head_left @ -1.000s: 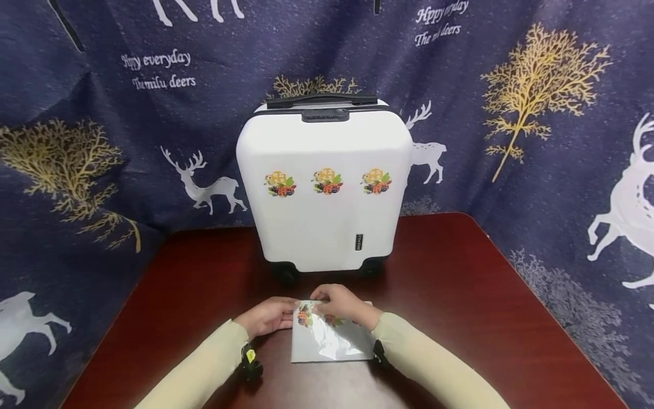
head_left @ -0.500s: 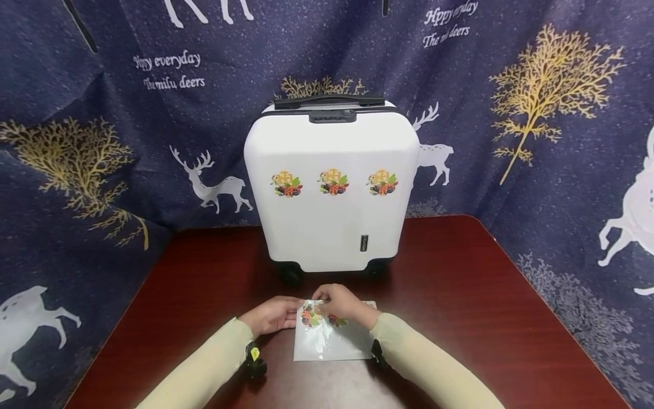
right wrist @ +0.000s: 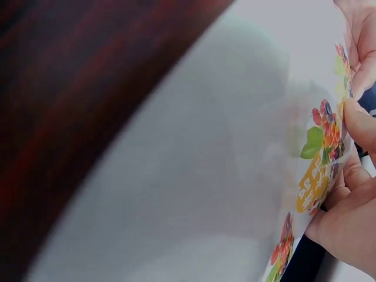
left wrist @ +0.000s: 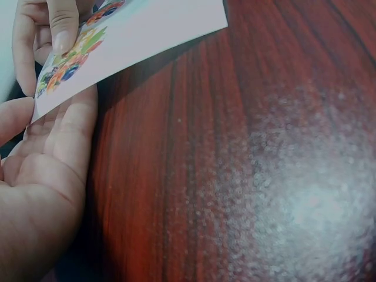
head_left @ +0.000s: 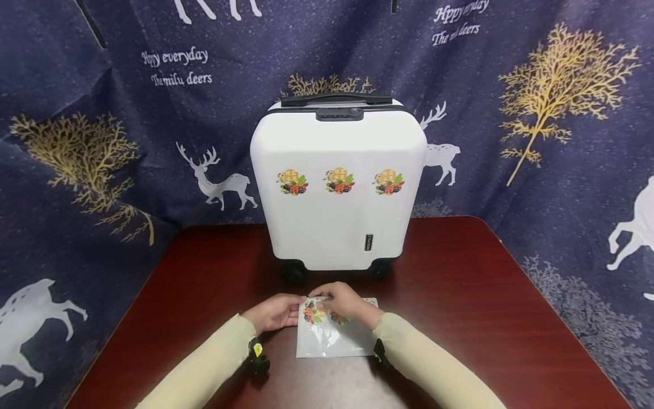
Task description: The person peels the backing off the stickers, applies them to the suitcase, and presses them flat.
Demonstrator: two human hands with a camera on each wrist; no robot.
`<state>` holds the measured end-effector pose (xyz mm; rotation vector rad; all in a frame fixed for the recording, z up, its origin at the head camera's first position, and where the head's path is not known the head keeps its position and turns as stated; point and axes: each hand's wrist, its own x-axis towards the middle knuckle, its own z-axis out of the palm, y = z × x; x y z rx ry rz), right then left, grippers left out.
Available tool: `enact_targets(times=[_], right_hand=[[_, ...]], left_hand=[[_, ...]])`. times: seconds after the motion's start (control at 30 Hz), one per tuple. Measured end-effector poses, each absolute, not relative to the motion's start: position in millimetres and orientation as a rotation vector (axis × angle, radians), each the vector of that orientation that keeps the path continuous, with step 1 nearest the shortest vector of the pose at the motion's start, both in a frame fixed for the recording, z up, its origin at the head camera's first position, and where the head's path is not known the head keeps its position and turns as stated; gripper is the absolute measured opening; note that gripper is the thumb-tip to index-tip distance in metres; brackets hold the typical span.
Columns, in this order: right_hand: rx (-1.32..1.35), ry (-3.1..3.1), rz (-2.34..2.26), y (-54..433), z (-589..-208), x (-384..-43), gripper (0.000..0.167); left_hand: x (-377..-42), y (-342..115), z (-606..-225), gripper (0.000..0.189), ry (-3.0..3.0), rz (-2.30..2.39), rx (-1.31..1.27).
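Note:
A white, glossy sticker sheet [head_left: 344, 343] with fruit stickers along its far edge is held just in front of the suitcase. My left hand [head_left: 276, 312] pinches its far left corner, the thumb on top and the fingers underneath, as the left wrist view shows. From the far side my right hand [head_left: 341, 299] reaches over the sheet and grips its edge. In the right wrist view the right thumb [right wrist: 359, 123] lies on the printed side beside a fruit sticker [right wrist: 323, 141], with other fingers behind the sheet. Whether a sticker edge is lifted cannot be made out.
A white suitcase [head_left: 337, 227] with a black handle stands upright behind the hands. Three fruit stickers [head_left: 339, 180] sit in a row on its front. Under everything lies a dark red wooden table [head_left: 460, 295]; a blue deer-patterned cloth [head_left: 214, 125] hangs behind.
The head view has shifted, so the whole scene sits slightly further right. The right index finger has moved a little toward the sheet's far left corner. Both hands keep their hold.

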<state>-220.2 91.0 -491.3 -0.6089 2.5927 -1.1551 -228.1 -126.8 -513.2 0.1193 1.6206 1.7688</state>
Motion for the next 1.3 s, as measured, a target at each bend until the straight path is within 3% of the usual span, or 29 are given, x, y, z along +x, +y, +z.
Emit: enact_targets(times=[0.77, 1.3], right_hand=[[-0.747, 2.744, -1.169, 83, -490, -219, 0.014], [-0.673, 2.787, -1.136, 81, -491, -223, 0.009]], left_hand=[[-230, -127, -515, 0.032, 1.588, 1.78, 0.158], [-230, -130, -513, 0.035, 1.548, 1.794, 0.132]])
